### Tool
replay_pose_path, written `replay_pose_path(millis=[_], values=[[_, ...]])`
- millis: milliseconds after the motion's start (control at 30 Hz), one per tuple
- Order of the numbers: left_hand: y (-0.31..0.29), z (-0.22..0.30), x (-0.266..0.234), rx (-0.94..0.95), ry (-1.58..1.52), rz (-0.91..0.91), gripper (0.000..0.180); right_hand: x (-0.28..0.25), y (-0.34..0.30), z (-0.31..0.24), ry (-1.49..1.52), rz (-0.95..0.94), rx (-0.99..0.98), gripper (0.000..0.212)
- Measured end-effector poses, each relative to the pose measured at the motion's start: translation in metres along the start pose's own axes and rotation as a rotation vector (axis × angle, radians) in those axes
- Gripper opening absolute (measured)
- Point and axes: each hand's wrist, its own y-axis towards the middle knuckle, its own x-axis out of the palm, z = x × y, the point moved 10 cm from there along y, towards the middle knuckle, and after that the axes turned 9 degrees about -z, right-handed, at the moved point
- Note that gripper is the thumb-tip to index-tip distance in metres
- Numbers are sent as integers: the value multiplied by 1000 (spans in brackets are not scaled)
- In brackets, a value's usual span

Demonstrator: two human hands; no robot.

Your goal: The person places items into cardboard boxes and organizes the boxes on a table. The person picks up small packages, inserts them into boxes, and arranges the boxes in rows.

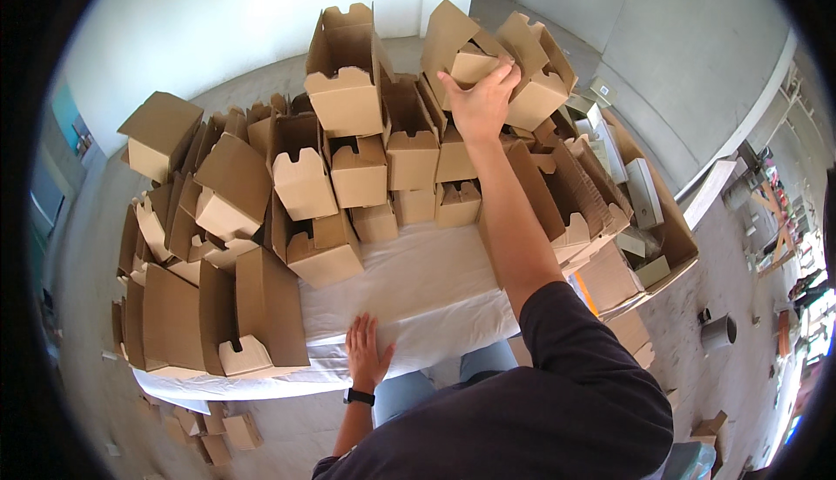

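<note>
My right arm reaches to the far side of the table, where my right hand (484, 101) has its thumb and fingers around the front end of an open-topped cardboard box (448, 32). That box sits tilted on top of the stack, next to another tilted box (535, 101). My left hand (368, 351), with a black band at the wrist, lies with fingers outstretched on the white cloth (418, 271) by the table's near edge. It holds nothing.
Brown open boxes (340, 101) are stacked in rows at the back, and more (252, 306) stand on the left. At right, a large carton (679, 241) holds white pieces. Small boxes (242, 430) lie on the floor, and a grey bucket (719, 332) stands to the right.
</note>
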Motion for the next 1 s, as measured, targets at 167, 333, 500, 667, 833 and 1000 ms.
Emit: replay_pose_path(millis=[167, 333, 500, 667, 833, 1000], values=[[3, 1, 4, 8, 12, -7, 72, 3, -4, 1, -118, 18, -82, 90], [10, 0, 3, 35, 39, -4, 74, 4, -3, 4, -83, 7, -68, 92], [0, -10, -1, 8, 72, 23, 74, 13, -5, -3, -109, -12, -52, 97], [-1, -2, -2, 23, -5, 50, 68, -2, -6, 8, -406, 186, -383, 98], [-11, -2, -1, 58, -66, 92, 65, -1, -12, 5, -209, 44, -291, 95], [-35, 9, -49, 123, -212, 294, 59, -11, -43, -31, -152, -37, -334, 77]])
